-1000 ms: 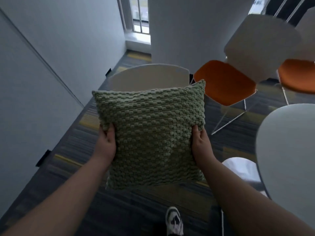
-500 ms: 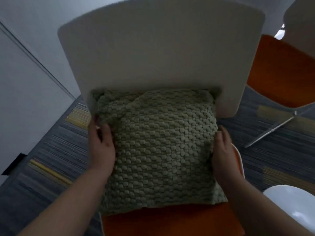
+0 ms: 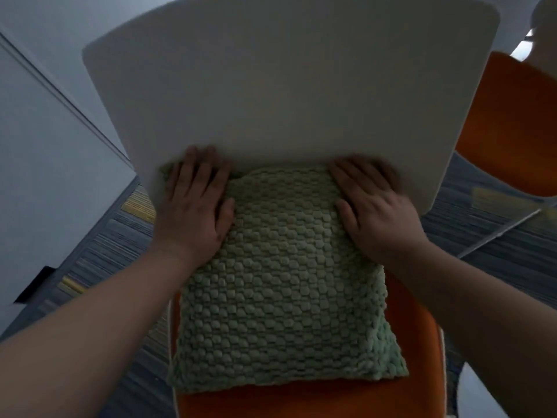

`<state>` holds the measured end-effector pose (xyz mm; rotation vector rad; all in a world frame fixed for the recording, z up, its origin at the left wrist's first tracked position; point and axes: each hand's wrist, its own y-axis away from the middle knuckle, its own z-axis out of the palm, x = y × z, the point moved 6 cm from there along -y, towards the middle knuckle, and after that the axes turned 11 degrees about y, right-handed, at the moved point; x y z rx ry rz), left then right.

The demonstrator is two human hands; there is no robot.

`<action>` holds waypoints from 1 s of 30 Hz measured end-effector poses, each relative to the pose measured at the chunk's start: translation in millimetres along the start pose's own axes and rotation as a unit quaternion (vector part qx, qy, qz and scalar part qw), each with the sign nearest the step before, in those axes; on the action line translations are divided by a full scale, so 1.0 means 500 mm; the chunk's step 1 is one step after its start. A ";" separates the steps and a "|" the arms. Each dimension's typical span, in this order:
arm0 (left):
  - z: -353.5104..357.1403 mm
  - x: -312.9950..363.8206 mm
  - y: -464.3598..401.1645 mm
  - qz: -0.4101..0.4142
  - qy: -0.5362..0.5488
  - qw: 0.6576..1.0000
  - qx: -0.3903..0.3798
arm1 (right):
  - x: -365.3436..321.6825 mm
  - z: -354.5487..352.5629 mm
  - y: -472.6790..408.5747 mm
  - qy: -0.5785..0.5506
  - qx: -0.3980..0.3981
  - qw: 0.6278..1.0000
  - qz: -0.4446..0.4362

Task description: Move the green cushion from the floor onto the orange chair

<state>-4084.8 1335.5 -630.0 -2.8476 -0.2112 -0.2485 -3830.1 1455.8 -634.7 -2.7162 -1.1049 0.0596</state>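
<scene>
The green knobbly cushion [image 3: 283,285] lies on the orange seat [image 3: 301,401] of the chair, its far edge against the white backrest [image 3: 289,86]. My left hand [image 3: 194,206] rests flat on the cushion's far left corner, fingers spread and pointing at the backrest. My right hand [image 3: 373,206] lies flat on the far right corner in the same way. Neither hand grips the cushion; both press on top of it. Orange seat shows along the near edge and at the right of the cushion.
A second orange chair [image 3: 512,128] stands at the right, its metal leg [image 3: 497,233] over the striped carpet [image 3: 114,254]. A white wall [image 3: 45,176] runs along the left. A white rounded surface [image 3: 479,396] shows at the bottom right.
The cushion went from being held in the air by its sides to lying on the orange seat. Both hands left its sides and moved to lie flat on its far corners.
</scene>
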 end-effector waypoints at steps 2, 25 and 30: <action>-0.006 0.006 -0.001 0.005 0.020 1.000 0.020 | 0.016 0.007 0.026 -0.012 0.005 0.999 0.030; 0.060 0.069 0.475 -0.177 0.218 0.960 -0.004 | -0.110 0.071 0.468 -0.179 -0.135 0.950 0.217; -0.216 0.144 0.507 -0.154 0.340 0.926 0.049 | -0.172 -0.249 0.495 -0.267 -0.010 0.942 0.204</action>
